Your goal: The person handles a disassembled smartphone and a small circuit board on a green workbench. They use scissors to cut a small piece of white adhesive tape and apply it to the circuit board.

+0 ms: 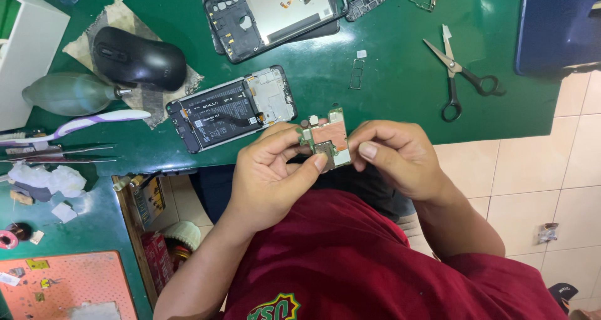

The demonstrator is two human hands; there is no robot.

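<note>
Head view: my left hand (272, 170) and right hand (395, 157) both pinch the small circuit board (327, 138), held above the green mat's (388, 88) edge; I'd grip edges only; keep thumbs off components; opened phone (231, 110) nearby.

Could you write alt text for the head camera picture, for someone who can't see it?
Seen from above, a person's left hand and right hand hold a small phone circuit board between them over a green work mat. An opened phone, scissors and a black mouse lie on the mat.
</note>
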